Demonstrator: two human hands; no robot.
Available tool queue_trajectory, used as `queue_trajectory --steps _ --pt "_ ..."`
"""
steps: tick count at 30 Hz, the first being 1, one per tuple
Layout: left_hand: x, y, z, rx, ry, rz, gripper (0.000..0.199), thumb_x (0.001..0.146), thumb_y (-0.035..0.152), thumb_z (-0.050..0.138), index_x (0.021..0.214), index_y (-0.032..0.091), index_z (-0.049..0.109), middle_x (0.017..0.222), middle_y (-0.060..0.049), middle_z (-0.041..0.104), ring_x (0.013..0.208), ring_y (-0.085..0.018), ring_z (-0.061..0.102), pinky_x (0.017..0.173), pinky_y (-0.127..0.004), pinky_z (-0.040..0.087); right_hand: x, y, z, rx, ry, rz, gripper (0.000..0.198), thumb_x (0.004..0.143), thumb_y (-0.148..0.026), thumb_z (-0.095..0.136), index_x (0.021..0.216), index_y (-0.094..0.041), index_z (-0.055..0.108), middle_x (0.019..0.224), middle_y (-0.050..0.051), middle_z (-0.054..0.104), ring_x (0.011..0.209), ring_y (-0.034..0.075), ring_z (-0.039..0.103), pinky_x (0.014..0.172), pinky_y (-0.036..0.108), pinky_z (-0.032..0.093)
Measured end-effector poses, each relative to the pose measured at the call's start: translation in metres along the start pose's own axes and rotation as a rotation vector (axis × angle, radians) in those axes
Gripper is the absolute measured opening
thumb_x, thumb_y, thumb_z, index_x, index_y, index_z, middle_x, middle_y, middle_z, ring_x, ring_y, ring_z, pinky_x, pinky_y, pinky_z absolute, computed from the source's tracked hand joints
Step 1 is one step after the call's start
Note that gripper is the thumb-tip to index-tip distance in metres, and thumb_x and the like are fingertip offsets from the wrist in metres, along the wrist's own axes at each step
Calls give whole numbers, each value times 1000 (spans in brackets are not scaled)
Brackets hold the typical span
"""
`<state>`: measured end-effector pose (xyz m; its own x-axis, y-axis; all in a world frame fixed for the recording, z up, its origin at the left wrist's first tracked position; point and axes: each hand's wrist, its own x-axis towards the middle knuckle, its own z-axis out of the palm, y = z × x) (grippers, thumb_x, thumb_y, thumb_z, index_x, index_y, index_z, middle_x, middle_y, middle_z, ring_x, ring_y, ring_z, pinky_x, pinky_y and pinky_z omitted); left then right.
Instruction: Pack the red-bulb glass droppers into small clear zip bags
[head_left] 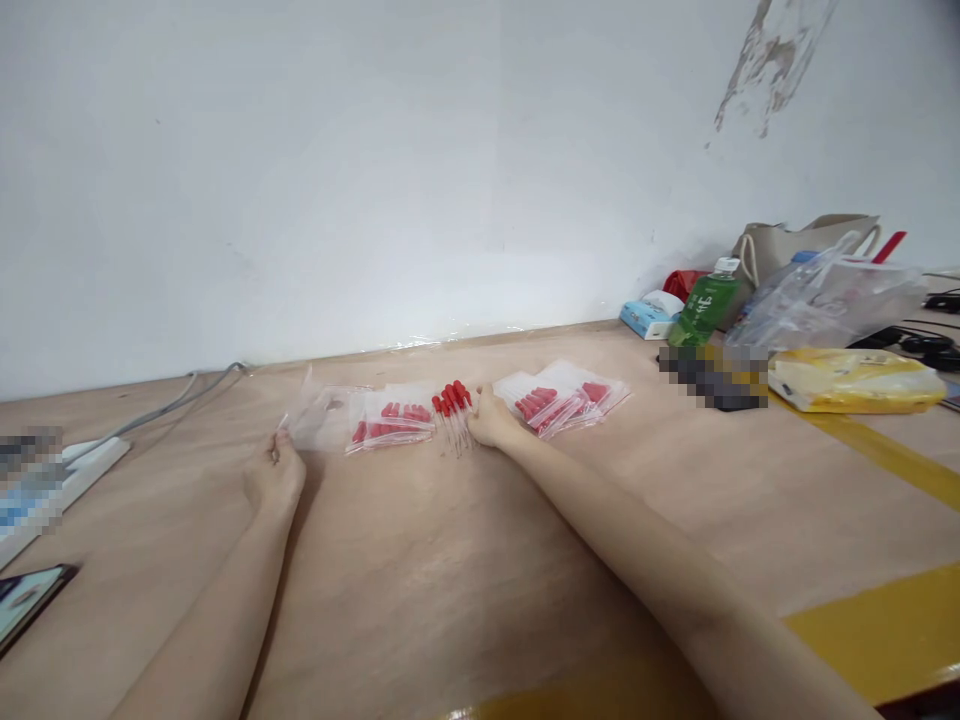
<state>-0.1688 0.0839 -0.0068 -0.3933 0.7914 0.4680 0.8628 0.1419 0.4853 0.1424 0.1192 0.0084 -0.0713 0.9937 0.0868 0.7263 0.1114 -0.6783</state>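
Observation:
My left hand (279, 478) pinches the edge of a clear plastic zip bag (319, 412), which stands partly raised from the table. My right hand (491, 418) has its fingers curled at the right side of a small row of red-handled tools with thin shafts (451, 402). The handles point to the wall and the shafts toward me; their exact kind is too small to tell. Left of the row lie zip bags with red-handled pieces inside (397, 418). Just beyond my right hand are more filled zip bags (559, 402), overlapping one another.
At right stand a green bottle (706, 305), a tissue pack (649, 318), a beige bag (814, 240), a clear plastic bag (832, 300) and a yellow-white pack (855, 382). A power strip (90, 480) with a grey cable and a phone (30, 600) lie at left.

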Motion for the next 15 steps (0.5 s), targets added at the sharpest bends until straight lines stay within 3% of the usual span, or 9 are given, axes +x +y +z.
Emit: queue_trajectory --steps 2,4,7,10,12,15 --pt "-3 6 -1 -47 113 -66 39 92 28 26 116 10 50 97 -9 61 96 -29 54 76 -40 44 0 0 1 8 -16 -18 49 73 -15 49 120 -8 37 100 19 61 91 27 59 76 36 43" --pt "-6 16 -2 -121 181 -45 39 91 27 28 118 8 50 110 -10 58 103 -27 53 85 -39 43 -1 0 -1 18 -14 -42 51 75 -15 47 124 -9 32 105 19 59 94 26 58 79 35 43" --pt "-17 39 0 -251 177 100 38 92 31 31 118 11 51 118 -7 56 110 -22 51 94 -33 40 -8 4 -10 57 48 -128 54 79 -16 41 130 -9 25 107 17 57 96 24 56 82 35 42" --pt "-37 71 2 -356 111 244 37 91 36 36 112 15 57 116 -6 59 109 -18 53 94 -30 42 -23 17 -27 124 108 -245 60 79 -17 39 135 -8 18 90 11 59 85 21 57 79 35 43" --pt "-57 95 2 -489 -20 451 31 89 33 40 105 18 62 113 -5 61 110 -19 53 98 -33 40 -37 30 -41 220 122 -270 66 78 -20 40 137 -11 12 77 4 56 70 18 57 70 33 47" --pt "-86 125 -2 -589 -425 881 30 91 23 37 109 24 61 116 -3 60 118 -18 46 103 -38 34 -58 53 -60 510 132 -186 78 74 -26 44 138 -19 -2 70 -4 51 47 12 52 49 27 47"
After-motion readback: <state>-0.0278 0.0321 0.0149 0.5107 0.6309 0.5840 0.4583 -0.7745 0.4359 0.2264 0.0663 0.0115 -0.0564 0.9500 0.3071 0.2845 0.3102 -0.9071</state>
